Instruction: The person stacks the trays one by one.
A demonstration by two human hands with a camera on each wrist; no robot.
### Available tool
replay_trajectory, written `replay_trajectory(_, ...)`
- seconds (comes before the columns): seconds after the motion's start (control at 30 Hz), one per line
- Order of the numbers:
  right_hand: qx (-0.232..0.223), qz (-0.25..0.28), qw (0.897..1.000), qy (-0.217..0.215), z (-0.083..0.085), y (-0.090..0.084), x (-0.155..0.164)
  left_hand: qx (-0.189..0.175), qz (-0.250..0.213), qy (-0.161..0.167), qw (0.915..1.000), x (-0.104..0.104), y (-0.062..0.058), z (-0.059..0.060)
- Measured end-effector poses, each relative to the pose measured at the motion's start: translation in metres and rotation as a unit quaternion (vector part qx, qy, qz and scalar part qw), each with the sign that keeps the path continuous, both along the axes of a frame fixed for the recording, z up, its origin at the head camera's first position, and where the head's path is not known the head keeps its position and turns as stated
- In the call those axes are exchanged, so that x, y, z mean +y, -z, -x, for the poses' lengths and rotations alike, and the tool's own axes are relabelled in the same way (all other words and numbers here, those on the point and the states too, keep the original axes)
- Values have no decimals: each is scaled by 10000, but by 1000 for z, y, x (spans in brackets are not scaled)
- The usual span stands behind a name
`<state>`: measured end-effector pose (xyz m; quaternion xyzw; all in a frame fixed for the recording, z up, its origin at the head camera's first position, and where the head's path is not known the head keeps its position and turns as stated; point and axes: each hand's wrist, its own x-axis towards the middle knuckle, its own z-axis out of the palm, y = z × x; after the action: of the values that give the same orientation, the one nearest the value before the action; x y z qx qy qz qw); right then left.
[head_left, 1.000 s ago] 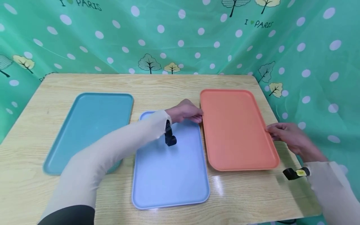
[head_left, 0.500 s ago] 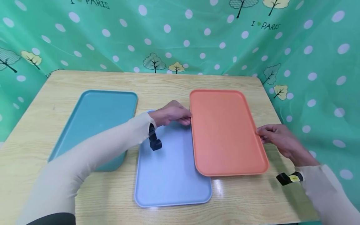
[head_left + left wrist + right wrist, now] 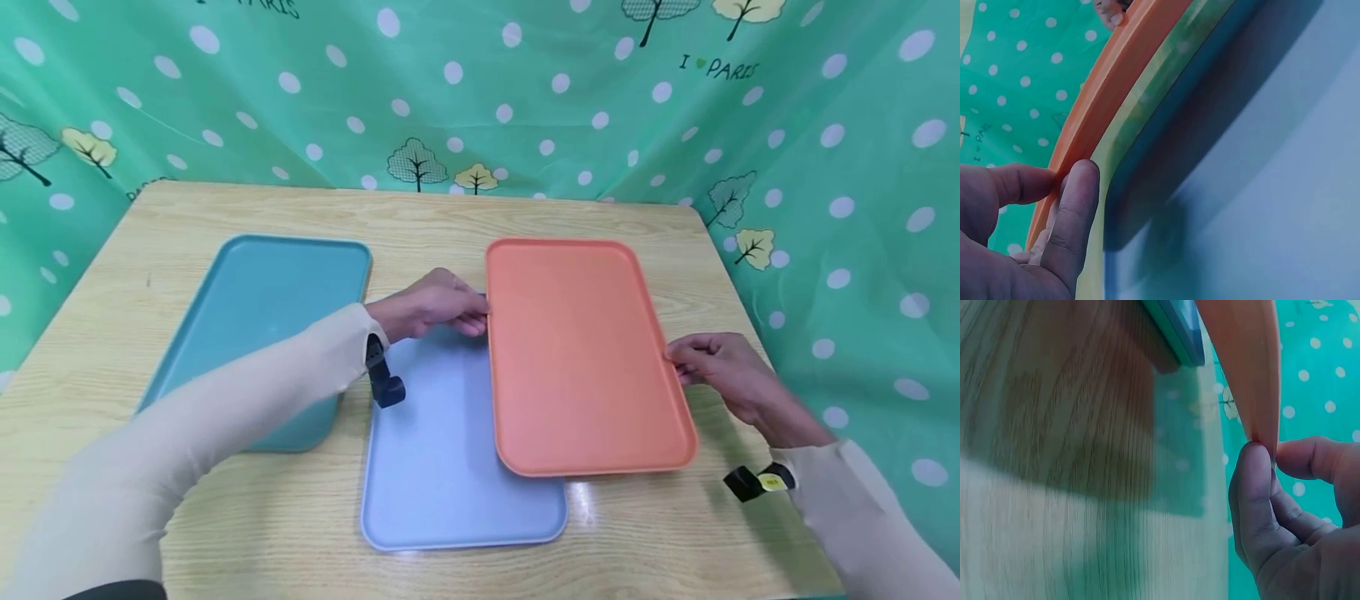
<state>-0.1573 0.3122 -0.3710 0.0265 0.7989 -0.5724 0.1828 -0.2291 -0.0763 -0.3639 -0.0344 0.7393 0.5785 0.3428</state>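
Observation:
An orange tray (image 3: 585, 358) is held level above the table, overlapping the right part of a light blue tray (image 3: 450, 467) in the head view. At its left rim my left hand (image 3: 442, 304) pinches the edge between thumb and fingers; the left wrist view shows this grip on the orange rim (image 3: 1107, 87), with a gap above the blue tray. My right hand (image 3: 723, 367) pinches the opposite rim. In the right wrist view, thumb and fingers close on the orange tray's edge (image 3: 1250, 369), which is raised off the wood. The blue tray's right side is hidden beneath.
To the left a teal tray (image 3: 277, 292) lies on the wooden table (image 3: 247, 525), partly covered by my left sleeve (image 3: 225, 417). A green dotted cloth (image 3: 487, 67) hangs behind the table and along its right side.
Both hands have carried the orange tray leftward, from beside the blue tray to partly over it. The view has shifted slightly; the blue and teal trays stay in place on the table.

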Motion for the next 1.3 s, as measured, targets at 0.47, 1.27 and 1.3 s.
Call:
replay_trajectory(0.47,-84,11,10000,-41,-4,3,-31,-59,29,-265,9996,-30,3,-9)
replay_trajectory(1.27,-314,216,9993,-8,-13,20,-84,128,174,-384,9990,-87,14,-36)
replay_trajectory(1.3,-331,212,9992,-16,-14,20,-87,123,190,-387,9990,-89,15,-38)
